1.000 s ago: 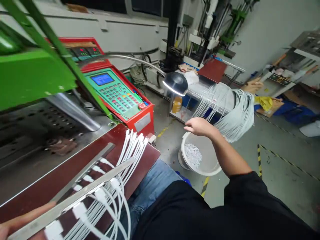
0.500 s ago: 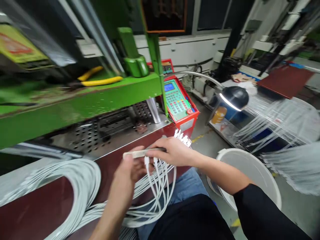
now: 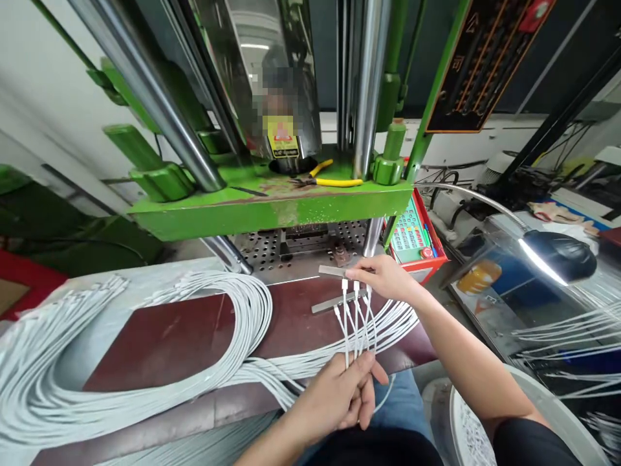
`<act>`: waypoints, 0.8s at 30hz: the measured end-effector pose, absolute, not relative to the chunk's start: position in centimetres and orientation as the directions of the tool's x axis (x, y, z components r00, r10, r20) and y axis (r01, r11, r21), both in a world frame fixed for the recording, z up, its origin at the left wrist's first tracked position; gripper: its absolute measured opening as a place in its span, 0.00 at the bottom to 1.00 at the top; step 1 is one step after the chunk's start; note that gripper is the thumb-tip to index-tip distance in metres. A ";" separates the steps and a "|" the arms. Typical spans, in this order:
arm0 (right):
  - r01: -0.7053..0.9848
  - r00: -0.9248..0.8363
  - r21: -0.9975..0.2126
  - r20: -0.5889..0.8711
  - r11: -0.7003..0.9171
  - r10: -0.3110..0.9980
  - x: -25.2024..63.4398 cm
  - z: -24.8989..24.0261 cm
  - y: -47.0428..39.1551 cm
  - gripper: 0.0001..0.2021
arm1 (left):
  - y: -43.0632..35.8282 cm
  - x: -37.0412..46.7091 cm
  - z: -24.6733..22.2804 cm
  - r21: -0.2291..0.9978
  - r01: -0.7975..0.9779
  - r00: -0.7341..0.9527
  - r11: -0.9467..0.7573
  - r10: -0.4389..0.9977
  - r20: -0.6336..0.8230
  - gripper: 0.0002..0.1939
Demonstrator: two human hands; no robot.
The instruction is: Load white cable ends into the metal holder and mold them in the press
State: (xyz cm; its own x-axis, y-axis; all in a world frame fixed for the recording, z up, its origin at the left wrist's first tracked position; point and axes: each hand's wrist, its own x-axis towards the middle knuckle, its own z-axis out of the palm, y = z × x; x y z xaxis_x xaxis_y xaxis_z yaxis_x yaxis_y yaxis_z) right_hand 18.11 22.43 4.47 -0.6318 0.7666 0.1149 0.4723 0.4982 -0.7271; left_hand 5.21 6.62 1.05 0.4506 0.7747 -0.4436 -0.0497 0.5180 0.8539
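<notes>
My right hand (image 3: 391, 278) pinches one end of a flat metal strip (image 3: 332, 271), which is level above the brown work surface. White cable plugs (image 3: 345, 285) hang along the strip's lower edge, with thin white cables running down from them. Lower down, my left hand (image 3: 342, 395) is closed round these white cables (image 3: 356, 333), thumb on top. A second metal strip (image 3: 324, 305) is behind the cables, beside more plugs; whether it touches the surface I cannot tell. To the left, a large looped bundle of white cables (image 3: 252, 310) lies on the brown surface (image 3: 179, 336).
A green press (image 3: 272, 217) stands in front, with yellow-handled pliers (image 3: 339, 182) on its crossbeam. A red-framed control panel (image 3: 412, 233) is right of it. A black lamp (image 3: 557, 255) and a white bucket (image 3: 538, 395) are at the right.
My left hand has left the strip's end and moved down onto the cables. My right hand still holds a strip. The view has turned left, showing more of the press.
</notes>
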 end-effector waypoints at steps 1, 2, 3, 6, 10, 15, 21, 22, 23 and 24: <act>0.472 -0.639 -0.731 0.103 0.493 0.763 18.0 4.4 22.3 0.21 | 6.4 4.9 1.3 0.852 -0.043 0.444 0.522 0.774 -0.452 0.23; 0.470 -0.643 -0.733 0.097 0.492 0.760 17.9 4.4 22.0 0.21 | 6.1 4.7 1.5 0.849 -0.034 0.439 0.527 0.771 -0.461 0.24; 0.467 -0.646 -0.734 0.099 0.494 0.757 17.7 4.5 21.7 0.21 | 5.9 4.5 1.7 0.847 -0.024 0.432 0.531 0.769 -0.470 0.24; 0.455 -0.642 -0.728 0.130 0.512 0.756 17.2 4.6 21.3 0.22 | 5.1 3.9 2.4 0.836 0.046 0.412 0.547 0.752 -0.514 0.24; 0.516 -0.513 -0.693 0.220 0.503 0.829 17.7 4.6 22.9 0.23 | 3.4 3.9 2.2 0.848 0.291 0.537 0.443 0.658 -0.528 0.25; 0.600 -0.421 -0.641 0.256 0.479 0.870 19.5 4.5 23.8 0.25 | -0.5 6.3 -1.7 0.763 0.593 0.632 -0.257 0.736 -0.243 0.20; 0.613 -0.545 -0.638 0.085 0.465 0.834 19.5 4.3 22.1 0.22 | -1.1 9.1 -5.3 0.287 0.861 0.503 -0.420 0.618 -0.605 0.23; 0.620 -0.552 -0.634 0.066 0.462 0.831 19.5 4.2 22.1 0.22 | -0.7 8.9 -4.5 0.308 0.858 0.504 -0.410 0.566 -0.652 0.18; 0.626 -0.559 -0.631 0.048 0.459 0.828 19.5 4.1 22.1 0.22 | -0.2 8.5 -3.2 0.353 0.846 0.528 -0.400 0.533 -0.661 0.13; 0.632 -0.565 -0.627 0.030 0.456 0.824 19.5 3.9 22.3 0.23 | 0.3 7.9 -1.6 0.427 0.815 0.579 -0.391 0.528 -0.621 0.10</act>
State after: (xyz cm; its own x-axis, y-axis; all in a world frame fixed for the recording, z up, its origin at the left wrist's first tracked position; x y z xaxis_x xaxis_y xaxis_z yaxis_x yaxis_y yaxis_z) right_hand 19.55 22.29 3.90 -0.5654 0.8242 0.0300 0.6318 0.4562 -0.6267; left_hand 7.90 0.31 -1.60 0.5789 0.5285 -0.6209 0.8152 -0.3913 0.4270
